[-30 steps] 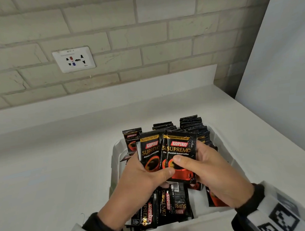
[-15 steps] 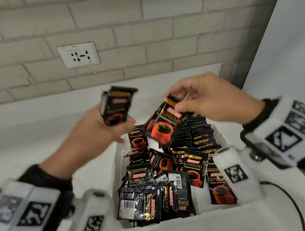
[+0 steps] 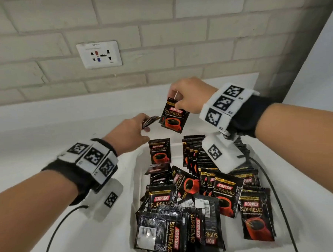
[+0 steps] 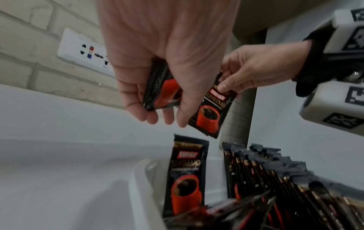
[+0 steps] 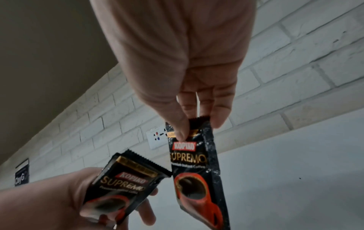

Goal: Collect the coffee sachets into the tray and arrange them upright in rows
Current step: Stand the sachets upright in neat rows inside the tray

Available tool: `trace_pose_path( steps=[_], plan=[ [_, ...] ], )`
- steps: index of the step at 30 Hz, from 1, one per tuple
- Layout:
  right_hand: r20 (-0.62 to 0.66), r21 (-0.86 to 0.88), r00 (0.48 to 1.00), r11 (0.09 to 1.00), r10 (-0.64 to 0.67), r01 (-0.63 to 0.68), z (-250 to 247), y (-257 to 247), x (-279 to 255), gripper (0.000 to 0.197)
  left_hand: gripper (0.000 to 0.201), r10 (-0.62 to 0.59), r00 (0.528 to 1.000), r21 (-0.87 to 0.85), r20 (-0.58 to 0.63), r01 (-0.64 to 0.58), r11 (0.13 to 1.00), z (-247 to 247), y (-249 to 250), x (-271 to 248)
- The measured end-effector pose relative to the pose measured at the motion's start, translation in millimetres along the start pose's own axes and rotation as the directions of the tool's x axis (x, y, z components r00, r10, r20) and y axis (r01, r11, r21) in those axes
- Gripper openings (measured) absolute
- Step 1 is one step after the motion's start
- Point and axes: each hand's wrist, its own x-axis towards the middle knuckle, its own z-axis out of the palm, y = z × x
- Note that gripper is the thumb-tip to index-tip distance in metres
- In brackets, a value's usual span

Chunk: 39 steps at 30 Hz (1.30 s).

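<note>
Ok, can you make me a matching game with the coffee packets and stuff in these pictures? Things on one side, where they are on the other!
Things:
1. left hand
2. right hand
3. upright row of sachets
4. wall socket

Places or states:
A. fixed on the brick wall
B. pinches the top edge of sachets that hang down, cup picture showing
C. standing on the far right side of the white tray
D. holds a small stack of sachets seen edge-on

Pairs: 1-D, 2-B, 3-C, 4-A
</note>
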Motion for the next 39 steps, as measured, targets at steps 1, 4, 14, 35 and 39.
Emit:
trace_pose_path(
  steps=[1,4,14,35,39],
  plan=[
    [0.015,-0.008,1.0,1.0,0.003,-0.003,3,-1,4,0.027,0.04,-0.004,1.0,0.002,0.008,0.004,1.0,4,-2,2],
    [0.063,-0.024,0.998,1.0,0.015,-0.014,9,-3,11,0.026,0.04,-0.03,0.999,-0.01,0.032,0.03,0.999,12,-7,7],
    [0.125,0.06,0.991,0.997,0.04,-0.048,20,2,13,0.026,0.025,0.024,1.0,-0.231,0.01,-0.021,0.973,20,-10,0],
    [0.28,-0.057,0.95,0.986,-0.136,0.158,65,-14,8,0.01,0.039,-0.023,1.0,-0.327,-0.006,0.02,0.945,21,-20,-17],
    [0.359,-0.049,0.925,0.987,-0.124,0.152,72,-16,15,0.029,0.038,-0.08,0.997,-0.408,0.012,0.078,0.91,14,-23,-18]
  ],
)
